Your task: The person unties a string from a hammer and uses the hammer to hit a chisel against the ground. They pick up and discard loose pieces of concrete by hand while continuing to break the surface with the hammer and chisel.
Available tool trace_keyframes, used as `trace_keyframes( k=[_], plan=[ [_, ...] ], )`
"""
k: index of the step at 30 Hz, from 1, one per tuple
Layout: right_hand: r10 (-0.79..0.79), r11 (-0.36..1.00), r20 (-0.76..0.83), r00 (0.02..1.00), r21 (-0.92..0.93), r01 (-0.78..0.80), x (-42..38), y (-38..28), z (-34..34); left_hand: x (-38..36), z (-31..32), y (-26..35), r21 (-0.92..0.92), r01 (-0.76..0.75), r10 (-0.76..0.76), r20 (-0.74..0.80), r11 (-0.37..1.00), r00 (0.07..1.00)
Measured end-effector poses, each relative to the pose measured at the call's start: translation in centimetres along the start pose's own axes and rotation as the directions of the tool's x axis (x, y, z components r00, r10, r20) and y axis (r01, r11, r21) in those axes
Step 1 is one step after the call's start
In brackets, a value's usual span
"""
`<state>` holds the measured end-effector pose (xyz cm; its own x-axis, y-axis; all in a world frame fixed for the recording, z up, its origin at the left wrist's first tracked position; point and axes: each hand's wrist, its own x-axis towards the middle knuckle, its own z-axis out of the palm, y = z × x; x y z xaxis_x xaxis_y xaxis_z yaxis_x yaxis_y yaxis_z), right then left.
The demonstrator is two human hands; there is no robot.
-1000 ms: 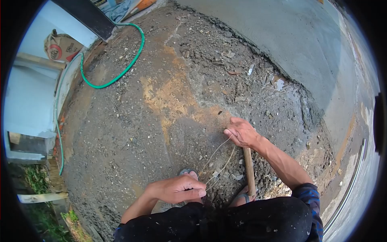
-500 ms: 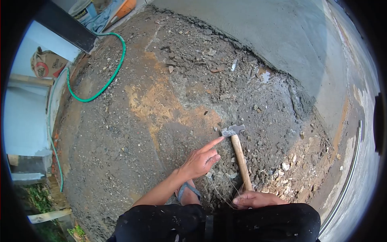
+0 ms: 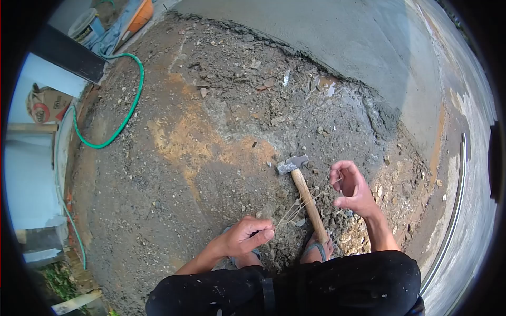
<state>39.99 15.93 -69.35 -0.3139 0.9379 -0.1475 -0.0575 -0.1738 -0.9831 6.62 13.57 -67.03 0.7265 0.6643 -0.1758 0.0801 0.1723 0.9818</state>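
A thin, pale string (image 3: 295, 209) runs in loose strands between my two hands, passing over the hammer's handle. My left hand (image 3: 246, 236) is closed, with thumb and index finger pinched on one end of the string. Higher and to the right, my right hand (image 3: 354, 190) has curled fingers with the string caught around them, its thumb apart from the fingertips. Below the string is a hammer (image 3: 310, 207), its grey metal head on the rough ground and the wooden handle's end beside my sandalled right foot (image 3: 320, 249).
Wet grey concrete (image 3: 316, 31) spreads across the top right, with a ragged edge against the gravelly soil (image 3: 158, 210). A green hose (image 3: 138, 89) loops at the left near a paper sack (image 3: 48, 104). A bucket (image 3: 86, 27) stands at the upper left. A long metal bar (image 3: 454, 210) lies at right.
My right hand has risen from near my knee to beside the hammer handle, drawing the string out. My left hand has lowered and its pointing index finger has closed into a pinch.
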Motion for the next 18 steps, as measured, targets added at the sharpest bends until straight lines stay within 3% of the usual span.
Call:
trace_keyframes(
  k=[1, 3, 5, 6, 7, 8, 9, 10, 11, 12, 14, 15, 17, 18],
  plan=[
    [-0.12, 0.98, 0.035, 0.992, -0.158, 0.124, 1.1, 0.0, 1.8, 0.3, -0.1, 1.3, 0.039, -0.05, 0.047, 0.068, 0.998, 0.997],
    [-0.242, 0.88, 0.272, 0.931, -0.343, 0.329, 2.7, -0.6, 5.8, 0.8, 0.1, 3.1, 0.068, -0.109, 0.097, 0.162, 0.992, 0.982],
    [-0.296, 0.873, 0.427, 0.854, -0.242, 0.424, 3.5, -1.0, 9.7, 1.3, 0.4, 4.4, 0.129, -0.142, 0.11, 0.23, 0.981, 0.967],
    [-0.297, 0.871, 0.414, 0.86, -0.252, 0.422, 3.5, 0.2, 10.5, 1.2, 0.5, 4.8, 0.114, -0.168, 0.143, 0.198, 0.979, 0.97],
    [-0.286, 0.898, 0.521, 0.804, -0.148, 0.415, 3.6, 2.4, 11.2, 0.9, 0.2, 5.5, 0.113, -0.172, 0.146, 0.211, 0.978, 0.966],
    [-0.286, 0.919, 0.619, 0.731, -0.04, 0.393, 3.7, 3.6, 11.5, 0.3, -0.5, 6.4, 0.148, -0.094, 0.076, 0.121, 0.985, 0.99],
    [-0.29, 0.918, 0.612, 0.736, -0.04, 0.395, 3.4, 3.2, 11.3, -0.4, -1.2, 7.1, 0.176, -0.01, 0.006, 0.025, 0.984, 1.0],
    [-0.13, 0.991, 0.614, 0.779, 0.066, 0.113, 2.9, 2.4, 11.0, -1.0, -1.8, 7.8, 0.186, -0.032, 0.047, -0.073, 0.982, 0.996],
    [0.034, 0.969, 0.634, 0.773, 0.168, -0.181, 2.5, 2.0, 10.6, -1.6, -2.5, 8.2, 0.197, -0.053, 0.088, -0.169, 0.979, 0.982],
    [-0.007, 0.965, 0.592, 0.806, 0.216, -0.15, 1.8, 2.3, 10.2, -2.4, -3.5, 7.9, 0.198, -0.053, 0.086, -0.163, 0.979, 0.983],
    [0.064, 0.952, 0.557, 0.828, 0.216, -0.218, 1.0, 2.4, 8.9, -3.6, -4.8, 6.7, 0.281, -0.104, 0.218, -0.41, 0.954, 0.885],
    [0.136, 0.932, 0.523, 0.841, 0.22, -0.287, 0.6, 2.1, 8.4, -3.5, -4.9, 6.3, 0.278, -0.106, 0.217, -0.408, 0.955, 0.887],
    [0.136, 0.952, 0.482, 0.866, 0.18, -0.25, 0.0, 1.3, 7.5, -3.2, -5.1, 5.6, 0.224, -0.032, 0.153, -0.548, 0.974, 0.822],
    [0.177, 0.95, 0.444, 0.878, 0.156, -0.271, -0.3, 1.0, 7.1, -2.8, -4.8, 5.1, 0.219, -0.031, 0.15, -0.548, 0.975, 0.823]
  ],
)
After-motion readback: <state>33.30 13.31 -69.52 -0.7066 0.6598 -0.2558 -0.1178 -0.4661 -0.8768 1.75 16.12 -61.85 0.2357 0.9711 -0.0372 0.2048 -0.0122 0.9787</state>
